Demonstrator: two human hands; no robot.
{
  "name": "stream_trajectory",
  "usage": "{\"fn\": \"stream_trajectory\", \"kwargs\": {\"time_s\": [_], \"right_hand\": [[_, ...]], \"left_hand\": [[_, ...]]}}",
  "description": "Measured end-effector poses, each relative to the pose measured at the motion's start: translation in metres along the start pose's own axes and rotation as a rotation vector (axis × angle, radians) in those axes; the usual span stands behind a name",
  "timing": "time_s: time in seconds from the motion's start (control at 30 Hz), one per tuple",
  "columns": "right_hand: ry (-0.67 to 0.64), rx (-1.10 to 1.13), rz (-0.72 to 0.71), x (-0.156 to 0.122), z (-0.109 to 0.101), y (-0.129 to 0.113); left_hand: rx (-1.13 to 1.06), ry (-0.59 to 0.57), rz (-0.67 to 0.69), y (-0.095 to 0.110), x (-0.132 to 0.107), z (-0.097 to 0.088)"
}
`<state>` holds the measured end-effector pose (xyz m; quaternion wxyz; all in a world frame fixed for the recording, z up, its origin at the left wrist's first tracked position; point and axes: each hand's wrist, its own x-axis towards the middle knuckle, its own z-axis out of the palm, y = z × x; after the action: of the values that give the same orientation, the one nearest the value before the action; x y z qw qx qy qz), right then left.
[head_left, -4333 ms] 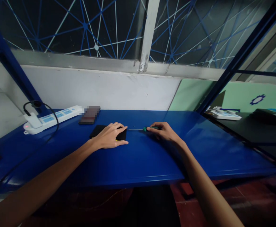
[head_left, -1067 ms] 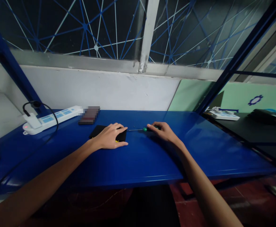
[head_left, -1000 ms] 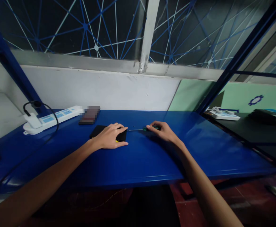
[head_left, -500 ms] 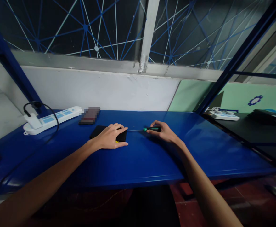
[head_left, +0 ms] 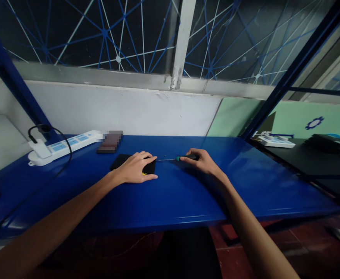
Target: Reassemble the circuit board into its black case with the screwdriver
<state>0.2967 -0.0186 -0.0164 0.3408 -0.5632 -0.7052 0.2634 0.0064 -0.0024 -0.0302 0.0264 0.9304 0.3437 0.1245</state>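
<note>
On the blue table lies a flat black box-like device (head_left: 149,168) with a bit of yellow on its near side. My left hand (head_left: 137,167) rests over it and grips it, hiding much of its top; thumb and forefinger reach past its right edge. My right hand (head_left: 202,161) has its fingers closed round the dark green and black handle of a screwdriver (head_left: 193,157). The thin shaft lies nearly level and points left at the device's right edge. Its tip is close to my left fingertips, and I cannot tell whether it touches the device. A tiny dark piece (head_left: 164,155), perhaps a screw, lies just behind the shaft.
A white power strip (head_left: 71,145) with a plugged-in adapter and a black cable (head_left: 50,176) is at the left. Beside it lies a blurred-out dark flat object (head_left: 111,142). Blue frame posts rise at both sides. A white device (head_left: 277,141) sits on the black surface at right.
The fingers of my right hand have shifted slightly on the screwdriver handle, which looks turned a little. My left hand and the black device stay in place.
</note>
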Motion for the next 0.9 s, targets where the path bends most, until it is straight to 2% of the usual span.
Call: {"fn": "stream_trajectory", "kwargs": {"time_s": [0.43,0.57,0.7,0.9], "right_hand": [[0.005,-0.1,0.02,0.0,0.001,0.002],[-0.014,-0.041,-0.011,0.0,0.001,0.004],[-0.069,0.064,0.026,0.001,0.0,0.007],[-0.05,0.037,0.025,0.003,0.001,0.011]], "left_hand": [[-0.003,-0.011,0.0,0.0,0.001,0.0],[0.001,0.001,0.009,0.0,0.001,0.001],[-0.004,0.006,0.007,0.0,0.001,0.0],[0.01,-0.005,0.004,0.0,0.001,-0.001]]}}
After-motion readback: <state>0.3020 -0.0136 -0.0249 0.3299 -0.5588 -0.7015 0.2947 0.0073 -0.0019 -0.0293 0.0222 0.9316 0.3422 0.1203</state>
